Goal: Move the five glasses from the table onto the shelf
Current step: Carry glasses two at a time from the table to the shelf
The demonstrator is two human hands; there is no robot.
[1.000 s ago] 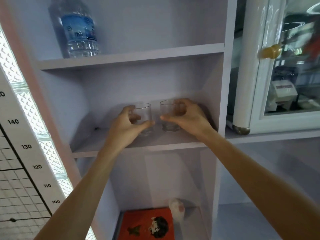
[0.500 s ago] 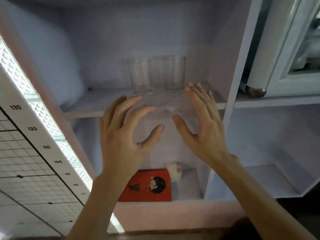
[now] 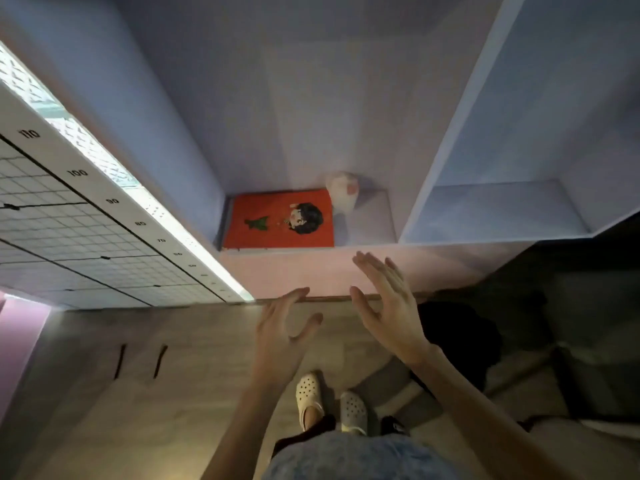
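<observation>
Now our hands hang empty below the shelf

Half a second ago we saw two glasses standing side by side on the middle board, just past our fingertips; now they are out of view, and we cannot tell from here where they stand. The view has dropped to the bottom of the shelf (image 3: pixel 481 109), where a red book (image 3: pixel 278 220) lies flat with a small white figure (image 3: pixel 343 192) just beside its right corner. Our left hand (image 3: pixel 280 330) and right hand (image 3: pixel 389 306) have come down in front of the unit's base, both with fingers spread apart and holding nothing. Our pale clogs (image 3: pixel 310 396) show on the wooden floor (image 3: pixel 138 393), and the height chart (image 3: pixel 83 216) runs along the left.
</observation>
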